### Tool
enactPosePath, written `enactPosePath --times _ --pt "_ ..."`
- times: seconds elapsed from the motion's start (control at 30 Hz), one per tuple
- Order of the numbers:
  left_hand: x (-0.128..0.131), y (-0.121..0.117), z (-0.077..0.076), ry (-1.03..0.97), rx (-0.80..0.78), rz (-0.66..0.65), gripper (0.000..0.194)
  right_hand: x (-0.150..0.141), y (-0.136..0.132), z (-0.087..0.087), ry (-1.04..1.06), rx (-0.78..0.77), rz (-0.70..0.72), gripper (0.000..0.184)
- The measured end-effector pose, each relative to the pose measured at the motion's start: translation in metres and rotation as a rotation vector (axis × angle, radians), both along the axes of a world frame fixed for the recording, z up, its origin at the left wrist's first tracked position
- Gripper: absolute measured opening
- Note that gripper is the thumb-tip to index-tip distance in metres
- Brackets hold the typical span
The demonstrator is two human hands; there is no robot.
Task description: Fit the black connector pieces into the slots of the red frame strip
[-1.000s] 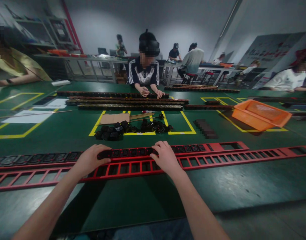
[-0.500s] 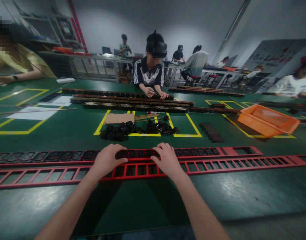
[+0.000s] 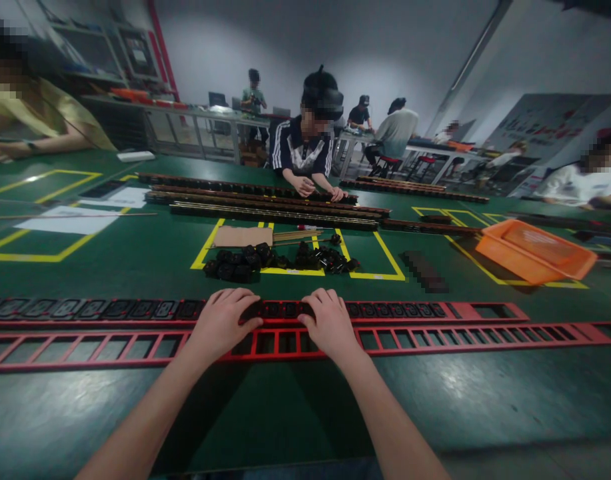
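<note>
A long red slotted frame (image 3: 465, 312) lies across the table, with a row of black square pieces (image 3: 395, 310) set in its slots. My left hand (image 3: 225, 319) grips this frame left of the middle, fingers over the far edge and thumb on the near edge. In the same way my right hand (image 3: 330, 323) grips it a short way to the right. A few black pieces show between the two hands; those beneath my fingers are hidden. On the near side, parallel, lies a second red ladder-like frame (image 3: 410, 347) with open slots, partly covered by my hands and wrists.
Beyond the frames lie a heap of black parts (image 3: 235, 263), a cardboard piece (image 3: 242, 237) and thin sticks. Long dark strips (image 3: 275, 217) lie farther back, where a person (image 3: 305, 147) works opposite. An orange basket (image 3: 535, 250) stands at right.
My hands have come slightly closer together along the filled red frame, still gripping it. The view has shifted a little.
</note>
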State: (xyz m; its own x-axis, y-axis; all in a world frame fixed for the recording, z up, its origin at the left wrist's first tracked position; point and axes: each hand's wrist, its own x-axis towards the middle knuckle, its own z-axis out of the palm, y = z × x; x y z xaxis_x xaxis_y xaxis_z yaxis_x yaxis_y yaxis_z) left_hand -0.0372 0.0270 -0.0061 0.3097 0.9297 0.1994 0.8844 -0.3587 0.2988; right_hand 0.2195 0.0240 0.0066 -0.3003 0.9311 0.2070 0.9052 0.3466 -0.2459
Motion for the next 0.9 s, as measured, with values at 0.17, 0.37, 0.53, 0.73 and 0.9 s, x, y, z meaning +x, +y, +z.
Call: enactPosePath --times 0.17,0.37,0.53,0.73,0.9 --pt "-0.027 -0.002 0.003 0.023 -0.047 0.015 0.034 0.001 0.000 0.002 -0.002 -0.015 -0.007 0.021" --pt "-0.031 0.006 0.001 0.017 -0.100 -0.007 0.032 0.001 0.003 0.003 0.008 -0.017 -0.001 0.020" --pt "-0.027 0.014 0.002 0.025 -0.087 0.040 0.034 0.000 0.013 0.002 -0.018 -0.001 -0.015 0.023" --pt "-0.024 0.012 0.003 0.051 -0.106 0.057 0.035 0.002 0.011 0.004 -0.034 -0.014 -0.011 0.023" --pt "-0.028 0.006 0.008 0.072 -0.105 0.011 0.037 0.006 0.007 0.002 -0.038 -0.033 0.022 0.023"
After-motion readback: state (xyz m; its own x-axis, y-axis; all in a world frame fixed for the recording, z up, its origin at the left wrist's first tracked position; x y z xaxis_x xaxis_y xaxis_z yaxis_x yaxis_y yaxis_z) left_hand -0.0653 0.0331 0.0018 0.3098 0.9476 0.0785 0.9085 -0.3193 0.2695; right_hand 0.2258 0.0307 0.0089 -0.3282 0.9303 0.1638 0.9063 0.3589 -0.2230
